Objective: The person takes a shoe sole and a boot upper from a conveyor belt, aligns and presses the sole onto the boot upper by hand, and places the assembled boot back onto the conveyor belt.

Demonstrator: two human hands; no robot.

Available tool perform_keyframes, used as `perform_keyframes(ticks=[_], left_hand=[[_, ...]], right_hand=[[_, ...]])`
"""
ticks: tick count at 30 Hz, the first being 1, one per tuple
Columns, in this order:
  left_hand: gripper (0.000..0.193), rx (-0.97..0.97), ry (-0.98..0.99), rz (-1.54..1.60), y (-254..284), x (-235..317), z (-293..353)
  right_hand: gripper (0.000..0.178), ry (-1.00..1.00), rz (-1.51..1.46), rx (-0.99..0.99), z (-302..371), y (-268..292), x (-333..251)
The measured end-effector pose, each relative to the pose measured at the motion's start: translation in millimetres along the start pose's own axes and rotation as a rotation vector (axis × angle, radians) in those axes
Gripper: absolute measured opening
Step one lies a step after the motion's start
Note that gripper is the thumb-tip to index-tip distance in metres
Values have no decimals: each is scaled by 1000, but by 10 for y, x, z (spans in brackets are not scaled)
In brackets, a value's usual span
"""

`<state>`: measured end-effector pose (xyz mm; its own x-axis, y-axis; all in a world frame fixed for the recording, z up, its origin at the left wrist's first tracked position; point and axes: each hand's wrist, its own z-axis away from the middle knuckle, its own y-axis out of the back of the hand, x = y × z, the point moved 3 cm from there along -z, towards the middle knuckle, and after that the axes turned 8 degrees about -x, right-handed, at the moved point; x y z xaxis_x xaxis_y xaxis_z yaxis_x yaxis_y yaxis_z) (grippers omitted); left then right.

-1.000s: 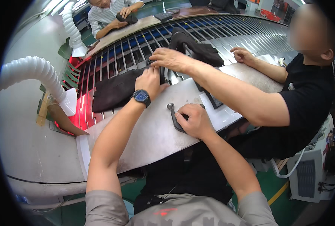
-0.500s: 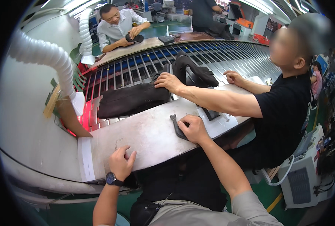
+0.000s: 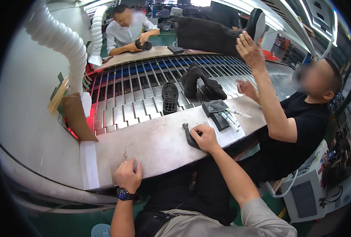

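Note:
My left hand (image 3: 129,174) rests on the near edge of the pale work board (image 3: 152,144), fingers loosely bent, thumb apart, holding nothing. Curled over the black handle of a hammer-like tool (image 3: 186,132) is my right hand (image 3: 205,138); the tool lies on the board, its round metal head pointing away from me. To my right, a co-worker's raised hand (image 3: 249,49) holds up a tall black boot (image 3: 209,37) above the conveyor. A black shoe sole (image 3: 170,98), tread up, lies just beyond the board. Another black boot (image 3: 192,82) sits beside it, its shaft folded to the right.
A slatted metal conveyor (image 3: 132,106) runs behind the board. Dark blocks (image 3: 215,107) and several white pens (image 3: 231,121) lie near the co-worker. White ribbed hoses (image 3: 71,51) and a brown cardboard flap (image 3: 77,118) are at left. Across the conveyor, another person handles a dark shoe part (image 3: 144,44).
The co-worker has lifted the tall boot off the conveyor, up and to the right. The sole, dark blocks and pens now show more fully. My hands stay in nearly the same places.

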<state>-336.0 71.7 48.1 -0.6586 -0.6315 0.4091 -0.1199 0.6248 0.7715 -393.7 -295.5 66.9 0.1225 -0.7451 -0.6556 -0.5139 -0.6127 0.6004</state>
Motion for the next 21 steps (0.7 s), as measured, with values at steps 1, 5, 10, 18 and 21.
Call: perform_keyframes(ticks=[1, 5, 10, 18, 21], left_hand=[[18, 32, -24, -8, -7, -20, 9], [14, 51, -39, -21, -9, -17, 12], [13, -13, 2, -51, -52, 31, -20], [14, -42, 9, -104, -156, -38, 13], [14, -13, 75, -77, -171, -32, 18]], right_hand=[[18, 3, -1, -7, -3, -12, 2], [19, 10, -8, 0, 13, -6, 14], [33, -62, 208, -34, -69, -26, 95], [37, -62, 125, 16, -129, -14, 144], [34, 9, 85, 10, -122, 30, 120]])
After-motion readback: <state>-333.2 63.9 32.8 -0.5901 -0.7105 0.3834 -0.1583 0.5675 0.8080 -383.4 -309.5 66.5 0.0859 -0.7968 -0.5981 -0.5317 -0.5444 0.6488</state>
